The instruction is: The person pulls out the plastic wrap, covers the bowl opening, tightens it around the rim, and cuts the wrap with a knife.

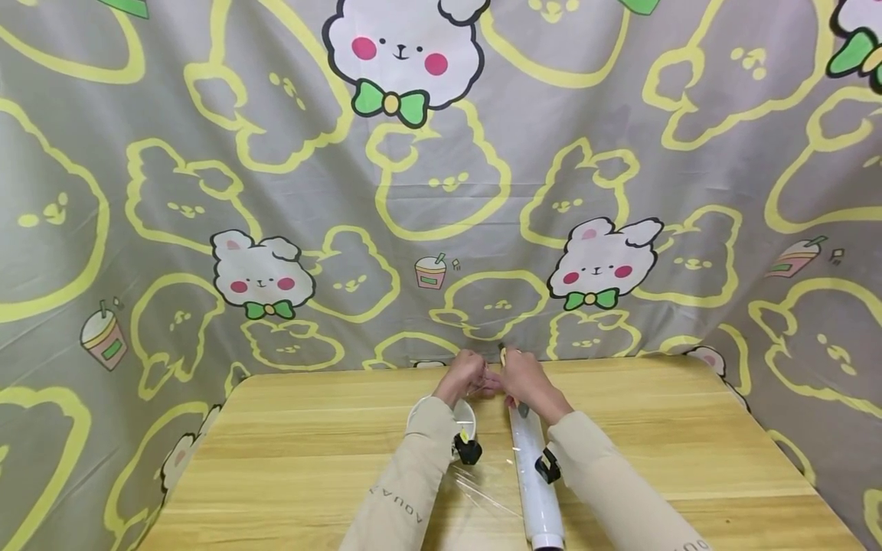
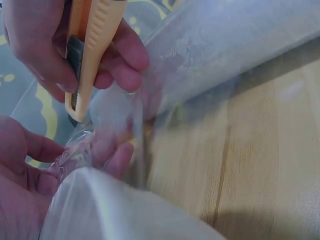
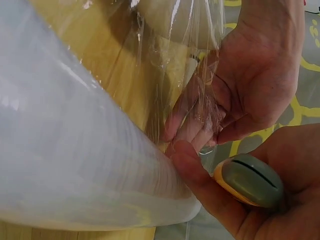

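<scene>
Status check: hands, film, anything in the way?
Left hand pinching bunched film; right hand gripping box cutter. Film spans between roll and bowl. Possible obstruction: left fingers near box cutter.

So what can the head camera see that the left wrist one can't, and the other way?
Only the head view shows tan sleeves and cartoon rabbits with green bows. Only the left wrist view shows ridges on the box cutter's handle. Both show that box cutter, the left hand, right hand, clear plastic wrap, its roll, white bowl and wooden table.
</scene>
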A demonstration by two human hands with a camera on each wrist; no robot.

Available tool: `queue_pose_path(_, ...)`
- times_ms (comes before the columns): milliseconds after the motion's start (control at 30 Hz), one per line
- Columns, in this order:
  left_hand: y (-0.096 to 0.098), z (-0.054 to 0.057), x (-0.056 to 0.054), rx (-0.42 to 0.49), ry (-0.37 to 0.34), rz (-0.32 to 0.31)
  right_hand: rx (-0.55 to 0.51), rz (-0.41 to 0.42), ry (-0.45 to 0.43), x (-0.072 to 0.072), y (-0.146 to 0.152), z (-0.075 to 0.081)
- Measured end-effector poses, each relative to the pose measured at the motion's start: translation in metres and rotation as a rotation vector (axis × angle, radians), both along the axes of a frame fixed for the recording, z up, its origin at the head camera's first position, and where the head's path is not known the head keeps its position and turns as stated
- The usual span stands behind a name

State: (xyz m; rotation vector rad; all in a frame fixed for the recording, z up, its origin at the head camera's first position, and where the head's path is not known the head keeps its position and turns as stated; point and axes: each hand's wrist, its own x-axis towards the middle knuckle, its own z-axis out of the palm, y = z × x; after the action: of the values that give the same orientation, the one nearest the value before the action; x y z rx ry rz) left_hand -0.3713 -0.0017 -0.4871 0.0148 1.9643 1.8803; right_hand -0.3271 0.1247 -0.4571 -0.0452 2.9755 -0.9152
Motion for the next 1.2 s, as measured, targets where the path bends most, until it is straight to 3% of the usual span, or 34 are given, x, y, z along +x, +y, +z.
queue_pose_path(400, 0.000, -0.003, -0.003, -0.007, 0.038, 0.031, 0.109, 0.007, 0.040, 0.004, -0.004, -0.001)
queue_pose_path(733, 0.003, -0.004, -0.004, 0.039, -0.008, 0.011, 0.119, 0.003, 0.061, 0.016, -0.005, -0.002)
queue_pose_path(933, 0.003, -0.004, -0.004, 0.056, -0.022, 0.011, 0.100, 0.002, 0.012, 0.024, -0.006, -0.001)
queue_pose_path(1200, 0.001, -0.003, -0.002, 0.043, 0.005, -0.006, 0.085, 0.026, 0.006, 0.038, -0.006, 0.000)
